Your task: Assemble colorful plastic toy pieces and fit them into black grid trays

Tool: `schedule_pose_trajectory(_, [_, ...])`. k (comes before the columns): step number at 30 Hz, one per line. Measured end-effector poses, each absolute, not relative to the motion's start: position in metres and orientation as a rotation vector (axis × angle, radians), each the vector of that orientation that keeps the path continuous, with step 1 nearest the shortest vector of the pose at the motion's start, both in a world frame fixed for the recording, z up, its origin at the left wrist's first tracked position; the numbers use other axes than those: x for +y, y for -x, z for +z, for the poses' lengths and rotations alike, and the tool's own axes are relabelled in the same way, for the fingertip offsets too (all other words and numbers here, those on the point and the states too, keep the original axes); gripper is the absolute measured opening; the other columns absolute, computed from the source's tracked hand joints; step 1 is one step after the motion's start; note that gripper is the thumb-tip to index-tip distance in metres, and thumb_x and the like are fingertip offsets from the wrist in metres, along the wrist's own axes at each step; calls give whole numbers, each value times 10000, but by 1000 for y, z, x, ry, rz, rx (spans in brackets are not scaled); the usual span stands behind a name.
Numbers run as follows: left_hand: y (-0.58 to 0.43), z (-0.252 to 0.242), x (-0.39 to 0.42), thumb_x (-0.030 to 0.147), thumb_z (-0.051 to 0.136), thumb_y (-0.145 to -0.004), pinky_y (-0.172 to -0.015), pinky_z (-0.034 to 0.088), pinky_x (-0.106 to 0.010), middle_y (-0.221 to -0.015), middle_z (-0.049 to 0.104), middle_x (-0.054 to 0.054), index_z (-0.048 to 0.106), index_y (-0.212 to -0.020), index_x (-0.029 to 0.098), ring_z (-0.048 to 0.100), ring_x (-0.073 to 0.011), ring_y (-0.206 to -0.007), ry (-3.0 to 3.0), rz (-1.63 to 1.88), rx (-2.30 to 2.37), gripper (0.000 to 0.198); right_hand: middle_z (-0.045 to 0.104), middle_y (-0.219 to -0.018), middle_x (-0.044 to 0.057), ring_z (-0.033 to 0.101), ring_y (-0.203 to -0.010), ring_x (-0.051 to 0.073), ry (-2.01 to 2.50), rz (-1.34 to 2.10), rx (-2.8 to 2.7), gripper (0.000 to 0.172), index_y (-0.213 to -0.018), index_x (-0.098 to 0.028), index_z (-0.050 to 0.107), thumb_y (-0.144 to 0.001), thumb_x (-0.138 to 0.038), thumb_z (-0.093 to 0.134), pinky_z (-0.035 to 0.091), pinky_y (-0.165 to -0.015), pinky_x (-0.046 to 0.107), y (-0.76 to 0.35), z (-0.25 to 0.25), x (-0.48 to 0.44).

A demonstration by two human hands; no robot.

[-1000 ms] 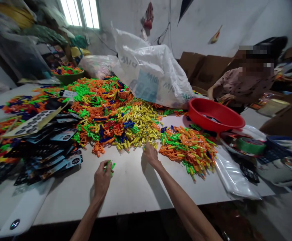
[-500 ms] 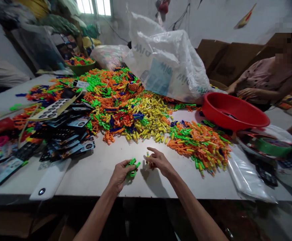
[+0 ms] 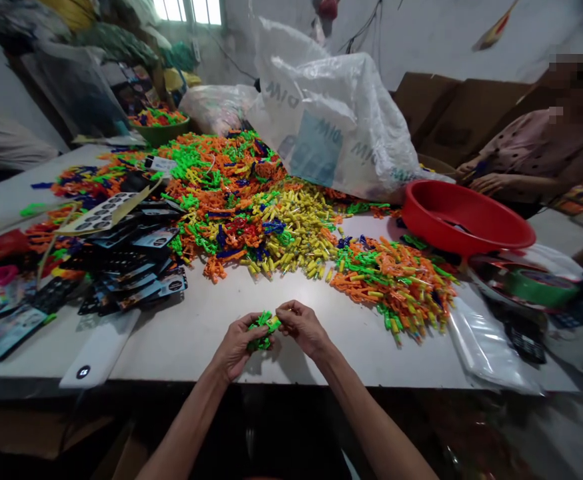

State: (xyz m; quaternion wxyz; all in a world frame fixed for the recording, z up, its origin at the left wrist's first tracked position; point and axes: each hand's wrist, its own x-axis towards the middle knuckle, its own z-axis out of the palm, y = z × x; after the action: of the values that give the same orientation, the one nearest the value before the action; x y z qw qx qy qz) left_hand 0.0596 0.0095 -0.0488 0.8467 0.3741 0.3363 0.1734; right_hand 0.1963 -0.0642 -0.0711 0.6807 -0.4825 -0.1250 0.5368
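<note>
My left hand (image 3: 234, 348) is closed around several bright green plastic toy pieces (image 3: 259, 340) above the white table (image 3: 191, 353). Close beside it, my right hand (image 3: 303, 327) pinches a small yellow piece (image 3: 274, 321) against the end of the green ones. Its fingertips partly cover the yellow piece, so whether it is fitted in cannot be seen. Beyond my hands lies a heap of small yellow pieces (image 3: 299, 230). To the right is a pile of orange and green toys with yellow ends (image 3: 396, 283).
A big mixed heap of coloured plastic toys (image 3: 211, 173) spreads behind, under a large translucent sack (image 3: 341, 120). Printed cards (image 3: 136, 260) and a white power bank (image 3: 99, 353) lie left. At right are a red basin (image 3: 471, 227), clear plastic bags (image 3: 491, 347) and a co-worker's hands (image 3: 491, 183).
My right hand has moved left to meet the green pieces, its pointing finger now curled into a pinch. The left hand stays nearly in place. The view has shifted slightly.
</note>
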Motion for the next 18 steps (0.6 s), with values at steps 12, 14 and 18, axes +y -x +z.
schedule_pose_trajectory(12, [-49, -59, 15, 155, 777, -530, -497, 443, -210, -660, 663, -46, 643, -861, 109, 602, -128, -510, -937, 372, 836, 360, 536, -580, -48, 437, -534, 86, 1258, 1091, -554, 171, -678, -173, 601, -583, -255, 717, 343, -531, 224, -181, -73, -63])
schedule_pose_trajectory(14, [-53, -64, 13, 155, 762, -525, -492, 430, -204, -642, 653, -39, 650, -822, 101, 590, -118, -498, -989, 367, 865, 322, 568, -617, -32, 467, -577, 104, 1430, 962, -626, 149, -673, -167, 612, -584, -255, 695, 351, -547, 231, -179, -75, -63])
schedule_pose_trajectory(18, [-71, -74, 15, 239, 736, -577, -549, 452, -245, -721, 668, -67, 662, -906, 105, 604, -141, -572, -1076, 300, 791, 363, 589, -600, -6, 503, -557, 127, 1515, 961, -538, 246, -696, -153, 630, -563, -346, 707, 382, -533, 250, -201, -81, -71])
